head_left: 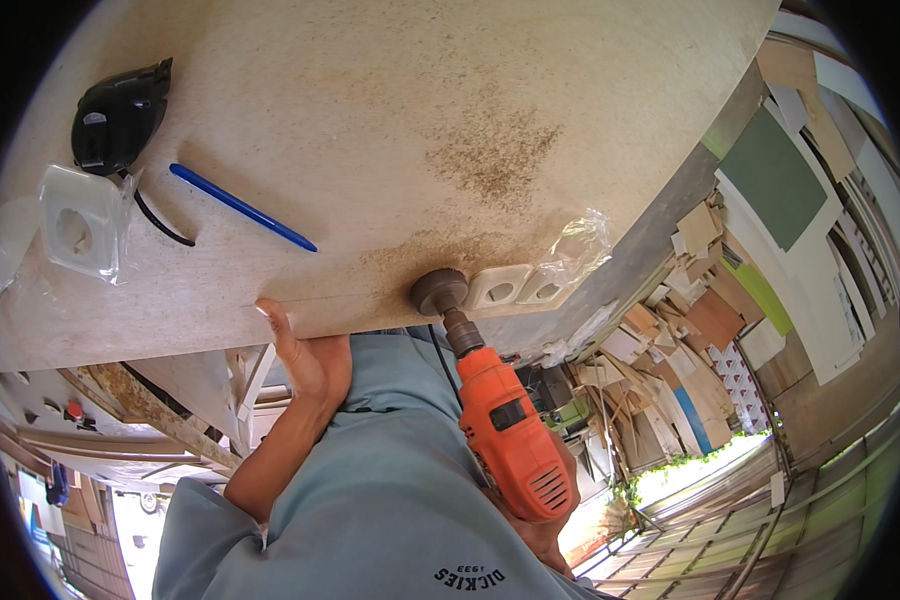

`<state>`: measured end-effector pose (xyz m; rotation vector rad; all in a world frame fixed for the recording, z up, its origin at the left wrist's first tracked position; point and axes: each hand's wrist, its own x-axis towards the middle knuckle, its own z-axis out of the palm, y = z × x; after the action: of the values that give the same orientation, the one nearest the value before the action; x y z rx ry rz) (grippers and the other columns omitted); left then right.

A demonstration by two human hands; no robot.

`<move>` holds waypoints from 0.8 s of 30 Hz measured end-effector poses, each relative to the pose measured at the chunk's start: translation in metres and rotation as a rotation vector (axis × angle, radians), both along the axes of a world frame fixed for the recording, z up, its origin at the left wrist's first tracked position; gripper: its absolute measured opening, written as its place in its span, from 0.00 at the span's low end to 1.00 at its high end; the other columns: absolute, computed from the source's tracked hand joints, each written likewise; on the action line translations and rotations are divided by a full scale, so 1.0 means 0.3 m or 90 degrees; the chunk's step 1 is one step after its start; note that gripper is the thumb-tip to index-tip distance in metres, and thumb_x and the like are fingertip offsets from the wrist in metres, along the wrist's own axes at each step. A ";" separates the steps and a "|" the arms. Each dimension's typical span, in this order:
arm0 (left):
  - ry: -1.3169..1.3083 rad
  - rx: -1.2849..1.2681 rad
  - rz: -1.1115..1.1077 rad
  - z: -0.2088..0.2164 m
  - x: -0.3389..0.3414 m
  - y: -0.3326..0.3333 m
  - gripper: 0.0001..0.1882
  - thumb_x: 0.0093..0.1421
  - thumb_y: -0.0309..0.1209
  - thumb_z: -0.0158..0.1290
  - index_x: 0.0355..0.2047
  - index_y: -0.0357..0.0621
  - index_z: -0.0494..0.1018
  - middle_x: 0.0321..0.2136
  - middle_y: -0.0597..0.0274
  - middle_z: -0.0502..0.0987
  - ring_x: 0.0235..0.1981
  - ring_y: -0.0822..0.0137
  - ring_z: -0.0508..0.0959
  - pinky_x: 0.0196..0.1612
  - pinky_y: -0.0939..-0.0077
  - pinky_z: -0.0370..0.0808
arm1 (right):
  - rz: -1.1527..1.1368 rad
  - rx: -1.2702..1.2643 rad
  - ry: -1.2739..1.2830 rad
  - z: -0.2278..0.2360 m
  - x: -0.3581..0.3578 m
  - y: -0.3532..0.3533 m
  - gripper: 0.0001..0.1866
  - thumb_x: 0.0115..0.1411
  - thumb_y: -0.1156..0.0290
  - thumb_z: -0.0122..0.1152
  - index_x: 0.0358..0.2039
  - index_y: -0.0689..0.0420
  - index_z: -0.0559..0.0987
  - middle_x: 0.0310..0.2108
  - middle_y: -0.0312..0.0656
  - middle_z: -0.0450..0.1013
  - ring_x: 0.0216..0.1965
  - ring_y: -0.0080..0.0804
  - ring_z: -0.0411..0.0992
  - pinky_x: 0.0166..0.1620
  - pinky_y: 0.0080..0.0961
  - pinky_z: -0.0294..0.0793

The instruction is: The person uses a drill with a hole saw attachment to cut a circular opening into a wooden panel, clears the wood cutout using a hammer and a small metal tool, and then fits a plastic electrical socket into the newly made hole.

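An orange power drill (510, 430) is in my right hand (548, 530), which wraps round its grip and is partly hidden behind the body. The round hole saw (438, 291) in its chuck meets the wooden board (320, 120) near the near edge. Pale sawdust (495, 150) lies scattered about the hole saw and farther up the board. At the same edge, to the left, my left hand (315, 365) grips the board with its thumb on top; the other fingers are hidden beneath. Just right of the hole saw are two white wall sockets (500, 287), the outer one partly under clear plastic.
A blue pen (242, 207) lies on the board's left part. Beyond it are a black device with a short cable (120, 118) and a socket in clear wrapping (82, 225). Stacked panels (780, 180) and wood offcuts (660, 350) fill the right side.
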<state>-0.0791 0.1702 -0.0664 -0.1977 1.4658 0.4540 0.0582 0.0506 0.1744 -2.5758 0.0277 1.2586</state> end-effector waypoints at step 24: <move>-0.459 -0.507 -0.315 0.306 0.086 0.072 0.26 0.63 0.46 0.61 0.52 0.40 0.73 0.47 0.56 0.78 0.51 0.63 0.77 0.61 0.64 0.70 | 0.054 0.036 -0.017 0.014 0.000 -0.009 0.44 0.47 0.71 0.78 0.62 0.67 0.65 0.50 0.49 0.74 0.49 0.36 0.77 0.52 0.32 0.76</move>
<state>-0.0532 0.1919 0.0253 -0.5458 0.8563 -0.5839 0.0582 0.0478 0.1787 -2.5691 -0.1224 1.2343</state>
